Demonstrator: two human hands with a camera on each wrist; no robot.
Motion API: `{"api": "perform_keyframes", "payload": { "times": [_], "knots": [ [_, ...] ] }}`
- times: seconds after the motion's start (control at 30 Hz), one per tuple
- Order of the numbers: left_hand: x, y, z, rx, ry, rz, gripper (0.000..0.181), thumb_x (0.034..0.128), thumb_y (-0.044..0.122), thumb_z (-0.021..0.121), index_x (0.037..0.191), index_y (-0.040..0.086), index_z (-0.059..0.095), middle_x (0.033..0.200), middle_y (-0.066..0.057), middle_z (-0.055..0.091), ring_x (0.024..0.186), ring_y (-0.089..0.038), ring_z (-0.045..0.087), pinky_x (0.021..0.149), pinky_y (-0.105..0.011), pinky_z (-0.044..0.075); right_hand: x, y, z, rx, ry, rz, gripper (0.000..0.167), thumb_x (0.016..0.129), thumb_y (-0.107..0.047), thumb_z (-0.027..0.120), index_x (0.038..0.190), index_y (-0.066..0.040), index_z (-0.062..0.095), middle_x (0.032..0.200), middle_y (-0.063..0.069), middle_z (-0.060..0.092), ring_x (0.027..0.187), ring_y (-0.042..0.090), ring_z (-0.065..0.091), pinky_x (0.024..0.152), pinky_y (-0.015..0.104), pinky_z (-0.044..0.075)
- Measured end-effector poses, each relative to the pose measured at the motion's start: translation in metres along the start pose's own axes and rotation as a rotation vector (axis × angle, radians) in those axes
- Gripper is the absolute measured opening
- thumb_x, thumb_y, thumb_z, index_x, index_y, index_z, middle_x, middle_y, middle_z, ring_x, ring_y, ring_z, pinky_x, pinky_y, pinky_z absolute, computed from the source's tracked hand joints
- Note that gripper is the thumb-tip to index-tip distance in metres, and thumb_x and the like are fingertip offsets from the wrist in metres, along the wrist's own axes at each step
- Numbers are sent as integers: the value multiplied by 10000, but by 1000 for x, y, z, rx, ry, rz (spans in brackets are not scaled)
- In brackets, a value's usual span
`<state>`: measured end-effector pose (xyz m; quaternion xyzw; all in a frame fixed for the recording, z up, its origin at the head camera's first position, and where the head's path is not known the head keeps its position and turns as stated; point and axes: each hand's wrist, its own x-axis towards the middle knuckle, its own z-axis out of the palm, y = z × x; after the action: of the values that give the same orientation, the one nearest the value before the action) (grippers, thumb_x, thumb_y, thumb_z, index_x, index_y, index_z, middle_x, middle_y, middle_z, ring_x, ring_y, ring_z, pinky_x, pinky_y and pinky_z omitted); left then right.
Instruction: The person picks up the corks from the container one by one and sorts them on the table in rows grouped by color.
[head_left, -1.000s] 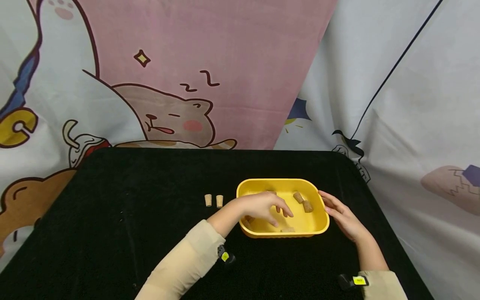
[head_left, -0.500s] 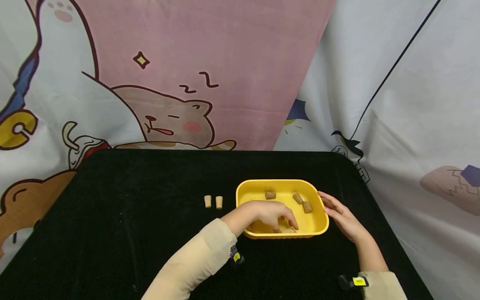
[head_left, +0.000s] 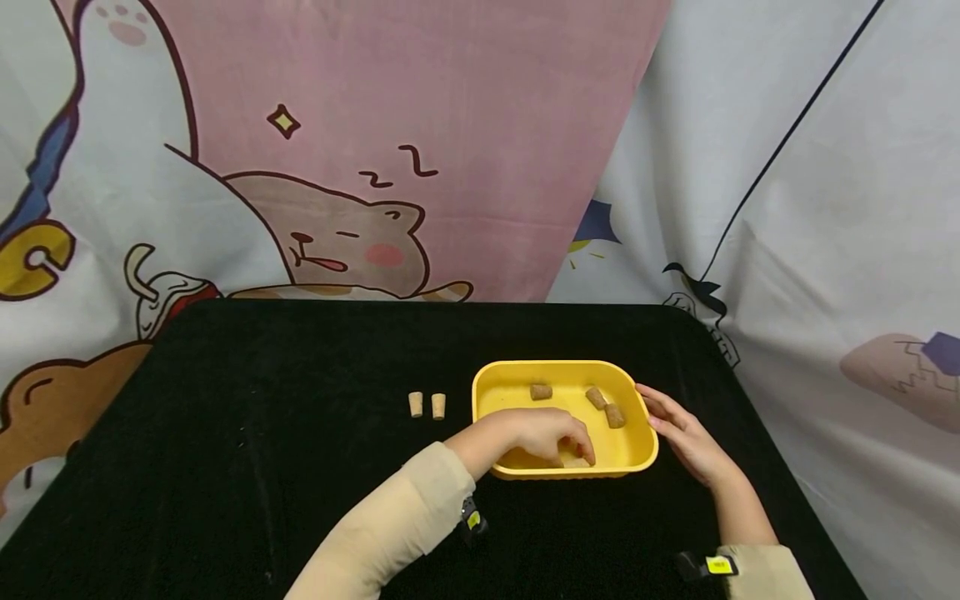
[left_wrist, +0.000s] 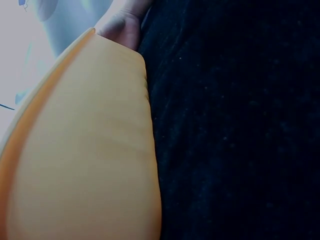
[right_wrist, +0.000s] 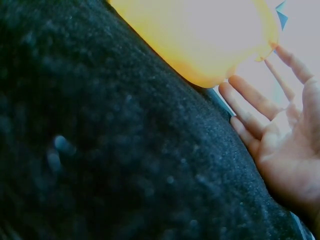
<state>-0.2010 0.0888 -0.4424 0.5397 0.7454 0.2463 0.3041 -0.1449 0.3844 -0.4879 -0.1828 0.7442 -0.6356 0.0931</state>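
Lying between left fingers [head_left: 584,444], cork [head_left: 574,462] in yellow bin [head_left: 633,463], pinch unclear, right fingers [right_wrist: 254,98] spread

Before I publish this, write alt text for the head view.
A person's left hand reaches into a yellow tub of corks while the right hand touches its right end. Two more corks sit left of it on black cloth.

Two Z-like marks [head_left: 417,161] stand on the backdrop [head_left: 510,100] at eleven o'clock in the head view. The yellow labels [head_left: 718,565] at five and six o'clock are too small to read.
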Motion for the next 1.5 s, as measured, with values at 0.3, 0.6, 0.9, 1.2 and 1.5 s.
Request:
{"api": "perform_keyframes", "payload": {
  "times": [0.3,0.6,0.9,1.2,1.5],
  "knots": [
    [-2,-2,-3,0,63,-22,395,783,45,749,1140,195,667,1041,134,584,983,-8,511,863,-142,382,0,-1,1,-6,6,6,483,1023,-48,335,1492,-21,220,1376,-119,464,1224,73,472,948,224,396],
    [-7,3,-12,2,157,3,379,787,122,777,1139,216,672,1125,155,603,979,-11,521,831,-147,398,-1,1,-1,9,-27,-20,484,1022,-38,319,1496,-25,216,1401,-80,451,1234,86,465,957,231,393],
    [-16,7,-21,-50,263,38,363,796,125,780,1138,178,670,1196,110,594,1014,-25,523,843,-146,410,-1,0,-1,7,-21,-14,487,1021,-39,321,1497,-31,218,1396,-77,455,1232,88,467,956,227,390],
    [-35,18,-31,-106,448,48,347,800,175,786,1128,172,673,1208,90,595,1092,-48,502,913,-254,447,0,-1,-1,1,-8,-12,484,1021,-39,326,1495,-31,225,1388,-90,459,1232,84,466,956,218,384],
    [-60,25,-30,-155,606,-1,352,769,183,814,1099,166,691,1165,115,605,1026,-43,503,854,-228,460,-1,0,0,8,-22,-16,489,1021,-40,327,1498,-38,220,1393,-92,456,1230,78,466,954,222,388]
  ]
}}
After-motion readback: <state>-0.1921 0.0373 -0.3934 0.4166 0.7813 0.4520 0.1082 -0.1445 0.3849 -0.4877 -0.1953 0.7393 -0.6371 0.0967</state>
